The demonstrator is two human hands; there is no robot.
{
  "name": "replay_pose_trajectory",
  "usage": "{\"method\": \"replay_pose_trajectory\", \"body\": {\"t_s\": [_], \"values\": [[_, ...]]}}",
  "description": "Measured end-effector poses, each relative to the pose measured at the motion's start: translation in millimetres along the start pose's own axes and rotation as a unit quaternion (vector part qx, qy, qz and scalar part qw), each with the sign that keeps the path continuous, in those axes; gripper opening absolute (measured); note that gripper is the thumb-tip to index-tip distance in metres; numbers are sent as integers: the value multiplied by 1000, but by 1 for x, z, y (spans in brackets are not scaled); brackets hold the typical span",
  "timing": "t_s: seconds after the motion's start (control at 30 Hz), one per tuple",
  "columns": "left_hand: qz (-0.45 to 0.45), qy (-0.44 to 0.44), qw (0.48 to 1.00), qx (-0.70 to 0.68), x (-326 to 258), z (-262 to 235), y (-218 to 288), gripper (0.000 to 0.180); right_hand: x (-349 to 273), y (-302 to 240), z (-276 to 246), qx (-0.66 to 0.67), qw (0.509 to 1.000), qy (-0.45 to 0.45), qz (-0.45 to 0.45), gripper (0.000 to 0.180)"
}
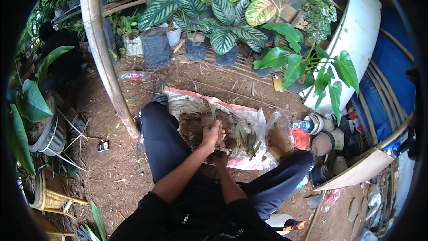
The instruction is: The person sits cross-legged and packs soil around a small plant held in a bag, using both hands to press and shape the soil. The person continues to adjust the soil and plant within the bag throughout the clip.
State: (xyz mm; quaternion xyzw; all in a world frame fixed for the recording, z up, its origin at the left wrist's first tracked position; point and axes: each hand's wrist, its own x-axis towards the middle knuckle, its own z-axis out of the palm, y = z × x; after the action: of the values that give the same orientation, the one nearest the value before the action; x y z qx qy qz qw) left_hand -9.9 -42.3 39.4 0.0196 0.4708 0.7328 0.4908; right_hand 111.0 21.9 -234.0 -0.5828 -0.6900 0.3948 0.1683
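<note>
My left hand (212, 135) is closed around the lower part of a small plant cutting, above the soil. A narrow green leaf (213, 112) sticks up from the fist. Just below it, my right hand (218, 158) is low against the dark soil (189, 122); its fingers are in shadow and hard to make out. The soil lies heaped on a flattened white sack (255, 120) with red edges, between my bent legs. To the right of my hands, several more leafy cuttings (245, 140) lie on the sack.
A clear plastic bag of brown material (278, 136) stands right of the sack, beside stacked pots (322, 143). Potted striped-leaf plants (225, 31) line the far side. A bamboo pole (100, 44) rises at left. A spray bottle (283, 224) lies by my right leg.
</note>
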Motion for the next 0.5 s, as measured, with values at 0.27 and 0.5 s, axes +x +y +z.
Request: {"method": "replay_pose_trajectory", "body": {"t_s": [0.27,0.5], "values": [[-5,-2,999,54,-2,16,-11,25,6,3,7,17,999,46,21,52],[-8,-8,999,50,1,12,-11,24,7,1,11,47,998,42,-1,53]]}}
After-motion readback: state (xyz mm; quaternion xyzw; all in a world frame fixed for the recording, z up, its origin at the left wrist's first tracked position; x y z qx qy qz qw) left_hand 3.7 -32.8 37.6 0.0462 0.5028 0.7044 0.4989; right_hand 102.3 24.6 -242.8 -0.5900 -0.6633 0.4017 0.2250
